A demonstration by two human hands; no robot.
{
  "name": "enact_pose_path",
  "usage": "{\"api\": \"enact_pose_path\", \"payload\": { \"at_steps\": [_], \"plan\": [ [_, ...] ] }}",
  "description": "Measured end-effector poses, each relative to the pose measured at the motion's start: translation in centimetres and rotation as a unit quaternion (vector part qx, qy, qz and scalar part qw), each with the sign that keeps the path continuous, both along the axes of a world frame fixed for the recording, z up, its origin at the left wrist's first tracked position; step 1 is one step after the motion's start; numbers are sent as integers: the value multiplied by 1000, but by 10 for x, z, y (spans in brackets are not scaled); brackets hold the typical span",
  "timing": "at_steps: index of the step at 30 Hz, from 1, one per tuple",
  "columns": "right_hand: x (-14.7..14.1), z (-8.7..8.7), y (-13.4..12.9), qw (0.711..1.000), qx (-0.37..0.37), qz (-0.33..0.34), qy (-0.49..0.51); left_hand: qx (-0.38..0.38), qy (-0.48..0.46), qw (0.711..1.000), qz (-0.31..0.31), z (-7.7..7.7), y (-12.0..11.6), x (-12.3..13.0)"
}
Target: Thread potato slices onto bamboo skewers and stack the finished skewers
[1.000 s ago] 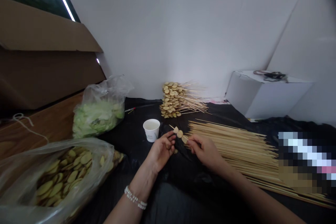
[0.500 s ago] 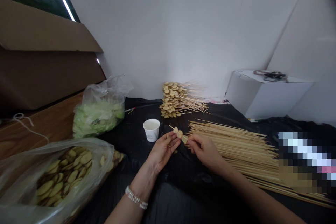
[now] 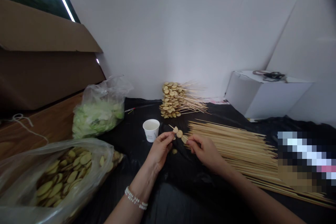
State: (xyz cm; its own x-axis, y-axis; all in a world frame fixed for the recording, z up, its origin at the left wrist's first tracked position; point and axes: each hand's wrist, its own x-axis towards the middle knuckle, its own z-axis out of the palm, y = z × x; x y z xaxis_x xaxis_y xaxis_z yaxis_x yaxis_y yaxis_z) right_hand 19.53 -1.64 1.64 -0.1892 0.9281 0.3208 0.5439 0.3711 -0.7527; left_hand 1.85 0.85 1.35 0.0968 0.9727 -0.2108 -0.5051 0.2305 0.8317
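Observation:
A thin wooden skewer (image 3: 170, 126) carrying several pale potato slices (image 3: 179, 134) is held up between my hands, its tip pointing to the upper left. My right hand (image 3: 203, 148) is closed around the skewer beside the lowest slice. Near the tip, my left hand (image 3: 160, 148) pinches a potato slice that its fingers partly cover. One loose potato slice (image 3: 174, 151) lies on the black sheet (image 3: 181, 175) below the hands. Just left of the skewer stands a white paper cup (image 3: 151, 130).
An open plastic bag (image 3: 102, 143) of potato slices lies at the left, with a bag of cut green vegetable (image 3: 98, 115) behind it. Bare skewers (image 3: 236, 147) spread out at the right. Loaded skewers (image 3: 172, 99) are stacked by the wall; a white box (image 3: 278, 96) stands back right.
My left fingers have drawn together into a pinch and moved slightly left, uncovering more of the loose slice below. My right hand has kept its hold on the skewer.

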Motion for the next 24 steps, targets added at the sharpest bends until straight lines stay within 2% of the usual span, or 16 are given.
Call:
{"api": "enact_pose_path", "payload": {
  "at_steps": [3,11,17,24],
  "plan": [
    [0,2,0,1000,-1,-5,-1,6,3,1000,25,1,1,0],
    [1,-1,1,1000,5,4,0,-40,-85,993,70,-1,10,-5],
    [0,-1,0,999,-11,26,-22,-53,-106,990,71,-3,12,-9],
    [-1,1,-2,999,-13,22,-35,-121,-168,975,76,-4,16,-11]
  ]
}}
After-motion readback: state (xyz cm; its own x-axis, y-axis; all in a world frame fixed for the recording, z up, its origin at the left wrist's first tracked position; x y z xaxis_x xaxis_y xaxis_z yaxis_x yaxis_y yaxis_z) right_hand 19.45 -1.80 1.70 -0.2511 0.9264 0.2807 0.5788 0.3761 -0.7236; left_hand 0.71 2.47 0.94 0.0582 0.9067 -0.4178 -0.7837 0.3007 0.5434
